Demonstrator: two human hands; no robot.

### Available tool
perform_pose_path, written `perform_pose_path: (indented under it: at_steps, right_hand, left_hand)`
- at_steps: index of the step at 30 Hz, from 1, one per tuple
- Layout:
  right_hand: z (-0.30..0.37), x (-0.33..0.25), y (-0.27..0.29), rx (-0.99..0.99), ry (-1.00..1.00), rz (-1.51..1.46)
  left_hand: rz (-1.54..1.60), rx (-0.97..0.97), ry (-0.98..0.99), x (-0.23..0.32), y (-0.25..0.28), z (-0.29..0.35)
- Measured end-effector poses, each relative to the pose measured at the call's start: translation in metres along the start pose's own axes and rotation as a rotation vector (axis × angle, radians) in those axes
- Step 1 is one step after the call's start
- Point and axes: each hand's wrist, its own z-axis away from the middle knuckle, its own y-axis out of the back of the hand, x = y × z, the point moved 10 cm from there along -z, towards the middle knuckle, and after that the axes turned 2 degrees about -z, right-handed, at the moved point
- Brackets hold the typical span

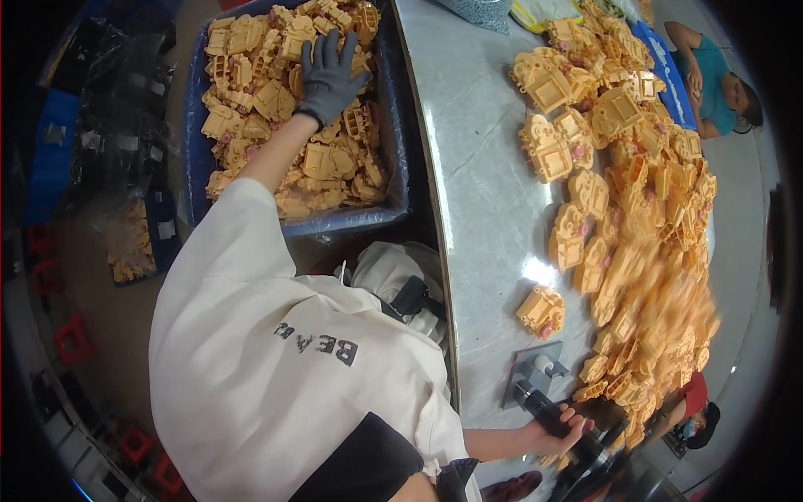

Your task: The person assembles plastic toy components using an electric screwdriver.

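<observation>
My left hand (329,82), in a dark grey glove, rests with fingers spread on the tan plastic housings (272,100) heaped in a blue bin (301,226) lined with clear film. It does not grip any of them. My bare right hand (562,432) is wrapped round a black electric screwdriver (545,412). The tool's tip points toward a small grey fixture (532,373) with a white round post, on the metal table. A single tan housing (541,312) with a pinkish round piece lies on the table just beyond the fixture.
A long heap of tan housings (619,192) covers the right part of the metal table (477,167), partly smeared. A bag of small grey pieces (477,10) lies at the table's far end. Two people (726,88) are across the table. Red stools (74,341) stand on the left floor.
</observation>
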Motion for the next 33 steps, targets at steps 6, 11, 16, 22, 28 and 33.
perform_pose_path:
  at_steps: [6,11,16,22,28,33]
  right_hand:
    - [-0.002,0.005,0.0,0.006,-0.017,-0.015]
    - [-0.001,0.007,-0.015,-0.088,-0.035,-0.069]
    - [-0.002,0.002,-0.019,-0.138,-0.032,-0.093]
    - [-0.002,0.006,0.001,0.036,-0.005,-0.026]
    - [-0.007,0.004,-0.004,-0.132,-0.03,-0.115]
    - [-0.004,0.007,-0.011,-0.135,-0.041,-0.13]
  left_hand:
    - [-0.087,-0.974,0.064,-0.035,0.006,0.169]
    - [-0.15,-1.096,0.0,-0.052,0.007,0.2]
    - [-0.188,-1.068,-0.287,-0.055,0.027,0.193]
    - [0.103,-0.648,-0.076,-0.104,0.033,0.205]
    - [0.087,-0.654,-0.033,-0.132,0.042,0.218]
    - [0.089,-0.601,-0.062,-0.115,0.054,0.211]
